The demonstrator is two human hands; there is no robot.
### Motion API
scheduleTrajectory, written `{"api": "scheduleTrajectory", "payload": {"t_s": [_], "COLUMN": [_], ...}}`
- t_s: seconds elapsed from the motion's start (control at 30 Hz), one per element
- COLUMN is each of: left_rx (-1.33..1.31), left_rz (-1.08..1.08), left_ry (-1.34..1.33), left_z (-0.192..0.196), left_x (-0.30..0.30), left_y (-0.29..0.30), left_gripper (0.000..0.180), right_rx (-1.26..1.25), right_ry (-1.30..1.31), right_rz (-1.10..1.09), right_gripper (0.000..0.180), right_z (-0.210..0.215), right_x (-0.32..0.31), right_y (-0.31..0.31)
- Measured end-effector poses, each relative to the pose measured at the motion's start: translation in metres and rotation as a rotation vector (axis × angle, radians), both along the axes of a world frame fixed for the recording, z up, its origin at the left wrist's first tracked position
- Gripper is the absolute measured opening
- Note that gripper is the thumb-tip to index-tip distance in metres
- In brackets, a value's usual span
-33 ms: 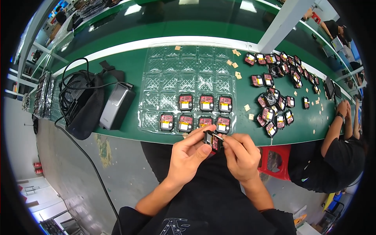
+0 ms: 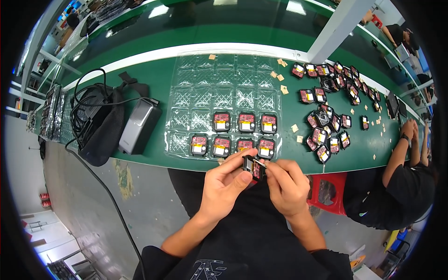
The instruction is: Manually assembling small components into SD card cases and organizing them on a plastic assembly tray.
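My left hand (image 2: 225, 190) is closed around a small black-cased circuit module (image 2: 248, 164), held tilted on edge just off the table's near edge. In my right hand (image 2: 288, 187) a thin silver tool (image 2: 259, 163) is pinched, its tip at the module's red board side. Whether the tip touches the board cannot be made out. Just beyond my hands lies a clear plastic tray (image 2: 181, 98) with square pockets. Several like modules (image 2: 221, 146) sit in its two nearest rows, red boards and white-yellow labels facing up.
More modules (image 2: 319, 136) lie in loose piles to the right, among small tan paper pieces (image 2: 294, 127). At left stand a grey-black box (image 2: 139, 128) and a black bag (image 2: 103, 135) with cables. A co-worker's hands (image 2: 409, 129) rest at the far right, near a red stool (image 2: 325, 191).
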State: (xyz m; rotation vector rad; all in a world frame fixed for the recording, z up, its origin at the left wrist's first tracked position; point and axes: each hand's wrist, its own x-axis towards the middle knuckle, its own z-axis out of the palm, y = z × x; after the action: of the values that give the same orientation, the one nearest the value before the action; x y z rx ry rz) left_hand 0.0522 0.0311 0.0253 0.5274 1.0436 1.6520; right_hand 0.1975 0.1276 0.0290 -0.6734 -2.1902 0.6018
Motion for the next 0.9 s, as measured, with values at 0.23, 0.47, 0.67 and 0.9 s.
{"api": "scheduleTrajectory", "payload": {"t_s": [0.23, 0.47, 0.67, 0.9], "left_rx": [0.018, 0.035, 0.090, -0.304], "left_rz": [0.008, 0.176, 0.525, 0.618], "left_ry": [-0.055, 0.198, 0.625, 1.320], "left_z": [-0.006, 0.007, -0.009, -0.020], "left_x": [-0.003, -0.032, -0.066, -0.081], "left_y": [-0.008, -0.025, -0.042, -0.047], "left_gripper": [0.054, 0.071, 0.046, 0.025], "right_rx": [-0.107, -0.124, 0.030, -0.018], "right_ry": [-0.090, -0.138, -0.376, -0.415], "right_rz": [0.081, -0.282, -0.664, -0.674], "right_gripper": [0.025, 0.029, 0.047, 0.043], "right_z": [0.009, 0.009, 0.006, -0.002], "right_x": [0.001, 0.012, 0.030, 0.042], "right_y": [0.002, 0.032, 0.052, 0.062]}}
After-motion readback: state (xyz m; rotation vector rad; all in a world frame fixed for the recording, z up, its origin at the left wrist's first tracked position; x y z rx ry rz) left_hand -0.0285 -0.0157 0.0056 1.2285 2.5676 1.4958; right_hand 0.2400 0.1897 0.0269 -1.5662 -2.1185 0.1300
